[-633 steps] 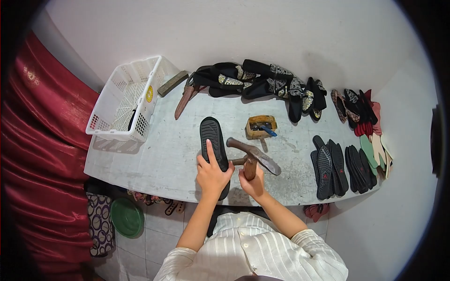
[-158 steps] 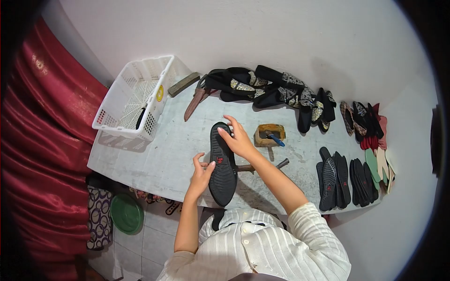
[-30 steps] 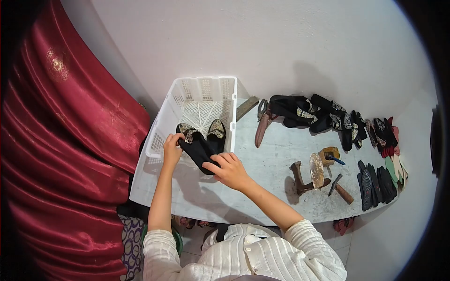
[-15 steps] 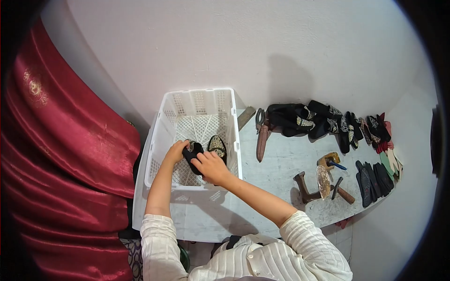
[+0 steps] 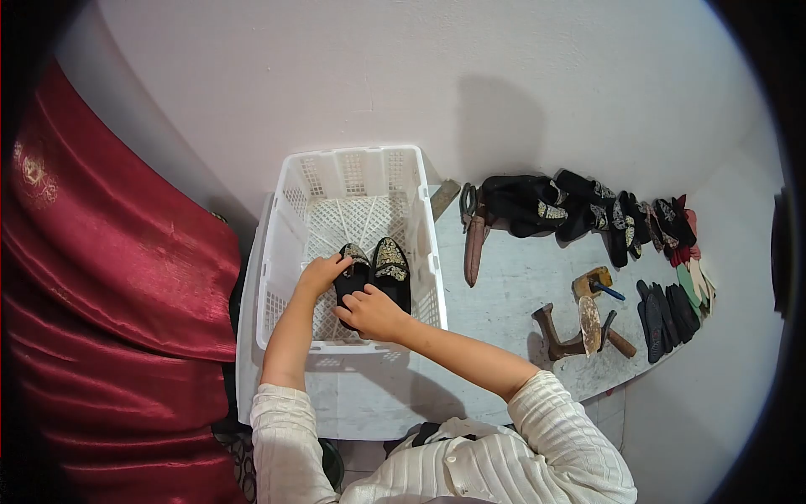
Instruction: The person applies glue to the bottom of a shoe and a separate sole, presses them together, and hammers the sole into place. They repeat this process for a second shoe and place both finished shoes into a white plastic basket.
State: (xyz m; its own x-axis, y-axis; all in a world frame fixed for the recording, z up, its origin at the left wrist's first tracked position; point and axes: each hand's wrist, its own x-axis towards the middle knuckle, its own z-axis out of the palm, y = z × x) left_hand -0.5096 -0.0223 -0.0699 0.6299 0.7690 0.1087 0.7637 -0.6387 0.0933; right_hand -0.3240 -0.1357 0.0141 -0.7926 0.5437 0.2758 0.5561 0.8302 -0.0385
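Two black shoes with gold-patterned toes are side by side inside a white plastic crate, toes pointing to the far side. My left hand has its fingers closed on the toe side of the left shoe. Toward the heel of that same shoe, my right hand grips it, covering much of the back part. The right shoe lies against it, its heel partly behind my right hand. Both forearms reach over the near wall of the crate.
Along the wall sits a row of black patterned shoes, with scissors beside it. A metal shoe last, a hammer and a yellowish pot with a blue-handled brush stand right. Black soles lie farther right. Red cloth hangs left.
The left shoe has gone from tilted in my hands to lying flatter beside the right shoe, its patterned toe now showing. The view has shifted slightly.
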